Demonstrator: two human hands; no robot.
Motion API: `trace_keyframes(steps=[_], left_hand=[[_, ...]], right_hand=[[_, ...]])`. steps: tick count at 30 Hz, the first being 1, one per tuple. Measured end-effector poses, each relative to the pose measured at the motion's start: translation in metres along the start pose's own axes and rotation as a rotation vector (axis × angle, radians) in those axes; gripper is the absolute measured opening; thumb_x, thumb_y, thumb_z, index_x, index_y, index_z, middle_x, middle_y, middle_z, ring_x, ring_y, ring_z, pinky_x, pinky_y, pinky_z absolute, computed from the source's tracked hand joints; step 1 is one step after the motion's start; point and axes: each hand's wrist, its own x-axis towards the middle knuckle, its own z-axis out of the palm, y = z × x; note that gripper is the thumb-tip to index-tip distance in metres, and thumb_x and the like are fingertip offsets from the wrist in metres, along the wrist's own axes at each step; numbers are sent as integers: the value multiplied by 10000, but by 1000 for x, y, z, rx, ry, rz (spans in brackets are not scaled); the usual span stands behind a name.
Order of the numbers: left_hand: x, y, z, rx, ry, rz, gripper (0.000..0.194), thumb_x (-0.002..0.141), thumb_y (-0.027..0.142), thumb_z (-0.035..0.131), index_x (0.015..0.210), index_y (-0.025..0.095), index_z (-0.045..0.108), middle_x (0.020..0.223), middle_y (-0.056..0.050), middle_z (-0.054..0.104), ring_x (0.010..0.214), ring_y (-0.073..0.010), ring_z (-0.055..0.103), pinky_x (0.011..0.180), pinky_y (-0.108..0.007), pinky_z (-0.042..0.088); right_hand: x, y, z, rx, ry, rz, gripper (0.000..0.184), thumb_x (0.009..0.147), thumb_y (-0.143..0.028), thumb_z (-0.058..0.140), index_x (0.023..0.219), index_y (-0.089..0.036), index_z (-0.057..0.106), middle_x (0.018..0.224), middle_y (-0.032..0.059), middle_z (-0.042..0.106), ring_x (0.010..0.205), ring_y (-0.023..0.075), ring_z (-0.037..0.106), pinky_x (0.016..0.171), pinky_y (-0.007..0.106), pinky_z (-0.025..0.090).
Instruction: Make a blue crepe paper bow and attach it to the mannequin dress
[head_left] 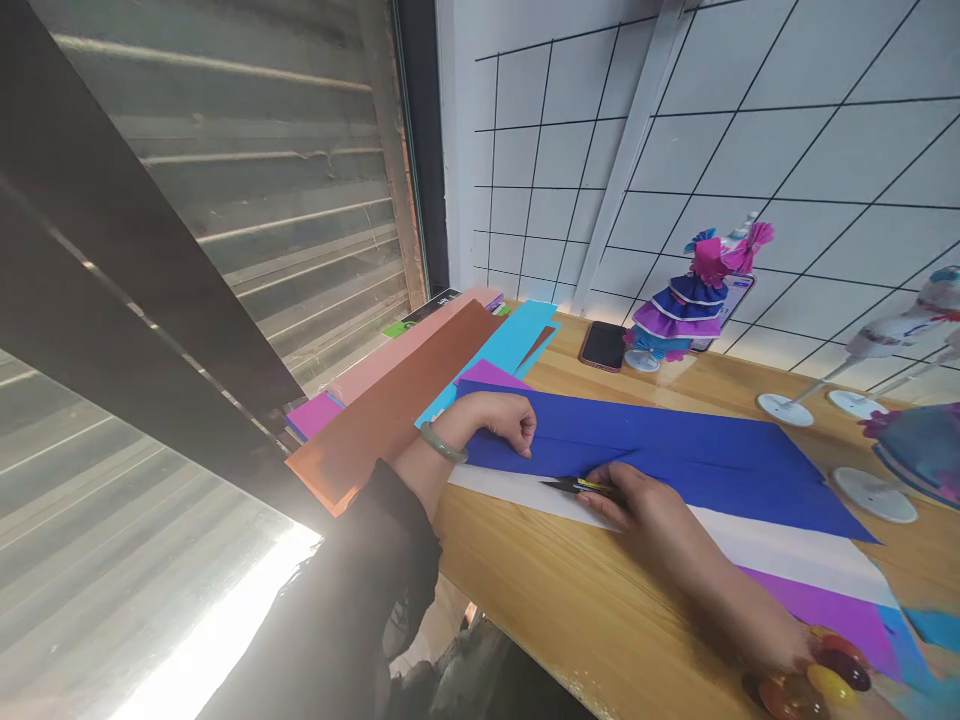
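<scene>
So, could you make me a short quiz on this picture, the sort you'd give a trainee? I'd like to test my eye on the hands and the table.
1. Multiple choice: what do the right fingers hold?
A) a paintbrush
B) a pointed dark-and-yellow tool
C) a wooden ruler

2. True or false: the left fingers are curled in, over the blue sheet.

3. Open question: what stands right beside the dark phone that lies flat near the wall?

Key:
1. B.
2. True.
3. A small ruffled dress on a stand, in pink, blue and purple.
</scene>
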Motion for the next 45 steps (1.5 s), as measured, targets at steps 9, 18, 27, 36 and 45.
trace_keyframes(steps=[9, 18, 27, 36, 45], left_hand=[[4, -3, 1, -7, 20, 36, 201, 622, 314, 693, 740, 161, 637, 649, 23, 610, 586, -89, 499, 547, -216, 327], [6, -4, 3, -18, -32, 102, 282, 608, 329, 704, 827, 181, 604, 664, 43, 571, 590, -87, 499, 534, -209, 339], [8, -6, 4, -25, -55, 120, 259, 630, 314, 693, 840, 184, 615, 656, 47, 569, 592, -84, 499, 543, -209, 337], [8, -6, 4, -19, -39, 95, 301, 620, 334, 705, 873, 193, 621, 666, 47, 582, 596, -84, 497, 558, -211, 334], [6, -5, 4, -9, -25, 110, 309, 622, 346, 697, 877, 186, 624, 697, 35, 574, 600, -89, 495, 541, -213, 333]], right_hand=[[-3, -3, -2, -6, 31, 0, 285, 826, -479, 455, 904, -241, 590, 917, 31, 678, 811, 197, 630, 676, 293, 457], [0, -8, -1, -23, 24, -10, 291, 825, -490, 456, 917, -245, 585, 927, 25, 677, 829, 201, 630, 686, 298, 458], [6, -5, 4, -56, 12, -33, 281, 829, -479, 454, 913, -238, 572, 913, 42, 673, 811, 216, 628, 666, 305, 445], [3, -8, 4, -28, 43, -45, 262, 837, -455, 452, 908, -236, 579, 912, 53, 677, 810, 224, 630, 677, 314, 448], [1, -8, 4, -21, 46, -36, 287, 846, -472, 430, 888, -234, 585, 893, 46, 674, 792, 210, 620, 673, 310, 441]])
